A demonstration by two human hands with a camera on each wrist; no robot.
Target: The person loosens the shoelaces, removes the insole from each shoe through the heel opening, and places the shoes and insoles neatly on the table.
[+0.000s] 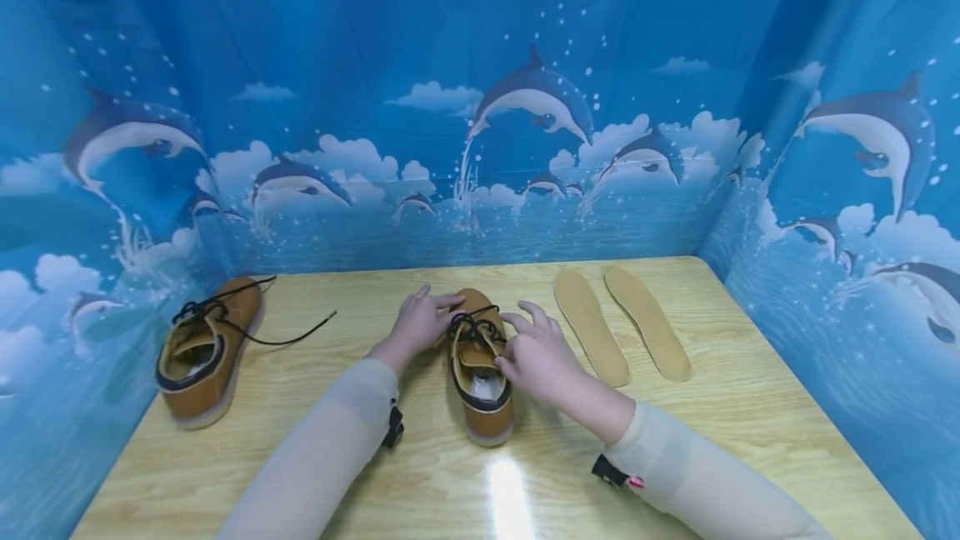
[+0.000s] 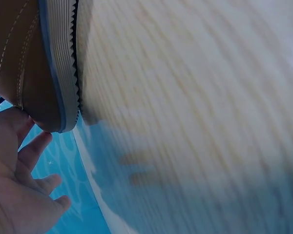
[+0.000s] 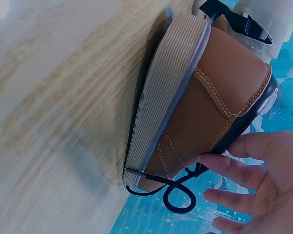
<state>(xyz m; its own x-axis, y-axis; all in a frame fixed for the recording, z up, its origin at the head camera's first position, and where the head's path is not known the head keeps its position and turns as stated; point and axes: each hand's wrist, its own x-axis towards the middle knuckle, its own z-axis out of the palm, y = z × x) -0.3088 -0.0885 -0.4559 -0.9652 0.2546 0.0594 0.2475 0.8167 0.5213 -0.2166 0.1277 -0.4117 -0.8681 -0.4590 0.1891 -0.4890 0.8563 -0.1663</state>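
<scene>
A brown leather lace-up shoe stands in the middle of the table, heel toward me, with black laces tied over its tongue and something whitish inside. My left hand touches its left front; in the left wrist view, the fingertips of that hand are at the toe, other fingers spread. On the other side, my right hand has thumb and index finger at the edge of the opening beside the laces. In the right wrist view they pinch the dark-trimmed edge of the shoe, the remaining fingers apart from it.
A matching shoe stands at the table's left, one black lace trailing right. Two tan insoles lie side by side right of my right hand. A blue dolphin-print curtain encloses the wooden table at back and sides.
</scene>
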